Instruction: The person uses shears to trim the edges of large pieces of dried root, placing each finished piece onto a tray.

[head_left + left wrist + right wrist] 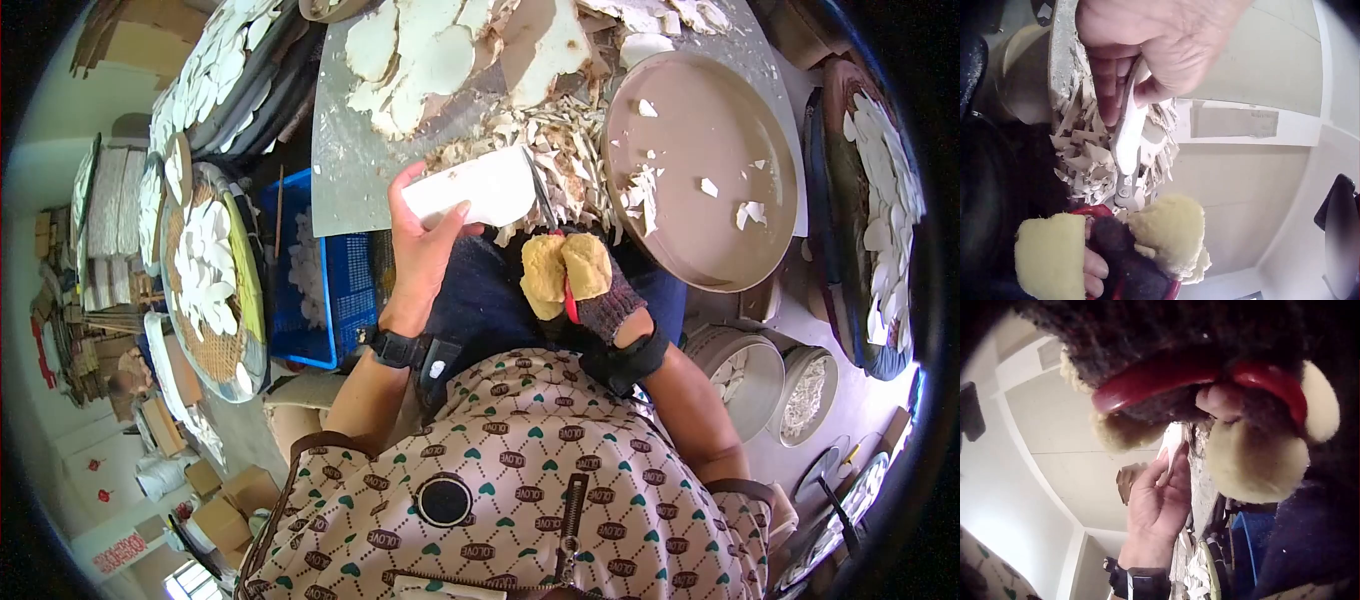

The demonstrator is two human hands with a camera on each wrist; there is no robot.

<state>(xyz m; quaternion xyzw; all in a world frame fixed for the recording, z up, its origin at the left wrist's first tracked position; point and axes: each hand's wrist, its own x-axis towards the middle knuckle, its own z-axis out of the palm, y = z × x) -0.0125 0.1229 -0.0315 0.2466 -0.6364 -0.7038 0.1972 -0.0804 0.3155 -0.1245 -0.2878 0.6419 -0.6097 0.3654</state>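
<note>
My left hand (418, 255) is bare and pinches a flat white slice (470, 190) between thumb and fingers, over the table edge. In the left wrist view the slice (1127, 134) shows edge-on, thin and slightly curved. My right hand (605, 305) wears a dark knitted glove with thick yellow foam pads (588, 265) around the fingers. It grips red-handled scissors (541, 190), whose blades point away from me and meet the slice's right end. The pivot of the scissors (1124, 190) sits just below the slice in the left wrist view.
Broken white scraps (570, 150) pile up on the grey table (350, 190), with larger slabs (420, 50) behind. A round shallow tray (715, 200) with a few scraps stands at right. A blue crate (345, 310) is at left, and two buckets (805, 395) stand on the floor at right.
</note>
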